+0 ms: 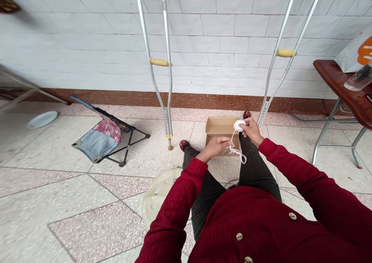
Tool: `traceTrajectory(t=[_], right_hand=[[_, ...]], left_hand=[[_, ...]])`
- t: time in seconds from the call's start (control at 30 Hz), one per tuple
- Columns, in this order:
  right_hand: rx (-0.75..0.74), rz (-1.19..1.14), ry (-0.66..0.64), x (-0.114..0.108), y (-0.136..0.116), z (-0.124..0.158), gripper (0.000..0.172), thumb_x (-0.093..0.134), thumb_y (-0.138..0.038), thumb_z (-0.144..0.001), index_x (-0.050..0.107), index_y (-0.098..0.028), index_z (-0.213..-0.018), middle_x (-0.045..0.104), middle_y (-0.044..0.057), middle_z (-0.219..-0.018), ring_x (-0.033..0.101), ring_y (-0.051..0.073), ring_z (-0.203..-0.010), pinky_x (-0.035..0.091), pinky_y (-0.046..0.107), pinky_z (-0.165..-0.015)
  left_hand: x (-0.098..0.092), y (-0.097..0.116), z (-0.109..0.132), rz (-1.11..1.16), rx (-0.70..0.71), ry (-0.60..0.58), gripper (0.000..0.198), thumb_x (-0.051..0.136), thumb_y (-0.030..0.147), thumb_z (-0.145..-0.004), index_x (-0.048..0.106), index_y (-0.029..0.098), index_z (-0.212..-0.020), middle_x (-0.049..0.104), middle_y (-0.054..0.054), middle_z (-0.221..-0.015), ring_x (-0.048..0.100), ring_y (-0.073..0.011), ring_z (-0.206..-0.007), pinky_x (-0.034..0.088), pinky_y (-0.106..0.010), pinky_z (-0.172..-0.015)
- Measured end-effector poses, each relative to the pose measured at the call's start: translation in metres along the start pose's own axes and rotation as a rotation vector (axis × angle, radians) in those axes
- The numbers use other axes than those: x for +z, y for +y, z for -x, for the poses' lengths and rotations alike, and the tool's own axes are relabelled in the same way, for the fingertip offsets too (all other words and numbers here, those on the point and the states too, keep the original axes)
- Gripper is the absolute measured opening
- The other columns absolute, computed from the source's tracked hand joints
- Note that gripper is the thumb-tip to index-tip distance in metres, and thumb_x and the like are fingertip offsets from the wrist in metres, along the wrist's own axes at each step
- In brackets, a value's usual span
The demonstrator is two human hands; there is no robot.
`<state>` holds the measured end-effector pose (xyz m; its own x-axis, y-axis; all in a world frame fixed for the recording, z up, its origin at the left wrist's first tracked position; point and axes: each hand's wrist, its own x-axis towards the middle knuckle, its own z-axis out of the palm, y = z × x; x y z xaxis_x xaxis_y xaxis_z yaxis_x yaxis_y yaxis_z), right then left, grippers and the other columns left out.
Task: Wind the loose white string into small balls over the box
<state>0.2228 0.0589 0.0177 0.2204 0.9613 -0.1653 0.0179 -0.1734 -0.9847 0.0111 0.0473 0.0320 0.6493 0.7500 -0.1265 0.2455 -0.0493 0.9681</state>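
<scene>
My right hand (252, 131) is closed around a small white ball of yarn (239, 125), held above my knees. A white strand (233, 138) runs down from the ball to my left hand (216, 146). That hand pinches the strand, and a short white knotted piece (238, 153) hangs below it. Both arms are in dark red sleeves. An open cardboard box (221, 129) lies on the floor just beyond my hands, between my feet.
Two aluminium crutches (166, 100) (273, 80) lean on the white tiled wall. A folding fabric stool (101, 135) stands at left, with a pale plate (42, 119) beyond it. A round cream stool seat (158, 195) sits by my left leg. A brown table (345, 88) with a bag and bottle is at right.
</scene>
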Motion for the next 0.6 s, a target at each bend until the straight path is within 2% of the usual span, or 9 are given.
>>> traceTrajectory(t=[0.07,0.17,0.27,0.33,0.47,0.6], right_hand=[[-0.012,-0.116,0.049,0.003,-0.008,-0.002,0.035,0.072,-0.032,-0.067,0.047,-0.021,-0.089,0.057,-0.006,-0.062,0.050,0.008,-0.039,0.034,0.018,-0.031],[0.039,-0.260,-0.012,0.006,-0.018,0.000,0.030,0.071,-0.031,-0.068,0.049,-0.020,-0.085,0.059,-0.004,-0.060,0.051,0.009,-0.040,0.034,0.018,-0.032],[0.116,-0.369,-0.083,0.007,-0.027,0.001,0.024,0.068,-0.028,-0.071,0.050,-0.021,-0.086,0.060,-0.003,-0.059,0.051,0.010,-0.042,0.032,0.017,-0.034],[0.168,-0.449,-0.138,0.007,-0.034,0.003,0.024,0.065,-0.024,-0.073,0.052,-0.021,-0.093,0.062,-0.002,-0.063,0.052,0.009,-0.045,0.033,0.017,-0.036],[0.269,-0.512,-0.343,0.009,-0.051,0.020,0.028,0.061,-0.022,-0.075,0.057,-0.021,-0.103,0.065,-0.001,-0.072,0.052,0.008,-0.047,0.032,0.016,-0.037],[0.342,-0.433,-0.545,0.014,-0.056,0.054,0.029,0.061,-0.024,-0.076,0.055,-0.021,-0.105,0.066,0.000,-0.071,0.055,0.010,-0.047,0.034,0.016,-0.037]], left_hand=[[0.002,-0.002,0.005,0.098,-0.017,-0.037,0.030,0.063,0.041,-0.082,0.075,0.014,-0.085,0.074,-0.007,-0.085,0.064,-0.0170,-0.077,0.046,-0.027,-0.074],[0.004,-0.002,0.012,0.146,-0.007,-0.057,0.029,0.063,0.041,-0.083,0.073,0.014,-0.086,0.073,-0.008,-0.088,0.065,-0.0168,-0.080,0.046,-0.027,-0.078],[0.007,-0.001,0.017,0.082,0.019,-0.079,0.030,0.061,0.041,-0.085,0.072,0.014,-0.083,0.072,-0.006,-0.084,0.063,-0.0158,-0.078,0.045,-0.026,-0.076],[0.009,-0.003,0.018,-0.024,0.037,-0.073,0.033,0.056,0.041,-0.088,0.071,0.014,-0.078,0.070,-0.004,-0.078,0.062,-0.0150,-0.074,0.044,-0.025,-0.072],[0.010,-0.017,0.012,-0.273,0.046,0.078,0.033,0.050,0.037,-0.091,0.073,0.016,-0.080,0.071,-0.001,-0.075,0.062,-0.0152,-0.071,0.044,-0.024,-0.070],[0.002,-0.026,-0.001,-0.479,0.022,0.228,0.023,0.054,0.026,-0.086,0.075,0.016,-0.087,0.075,-0.005,-0.083,0.066,-0.0196,-0.079,0.045,-0.025,-0.073]])
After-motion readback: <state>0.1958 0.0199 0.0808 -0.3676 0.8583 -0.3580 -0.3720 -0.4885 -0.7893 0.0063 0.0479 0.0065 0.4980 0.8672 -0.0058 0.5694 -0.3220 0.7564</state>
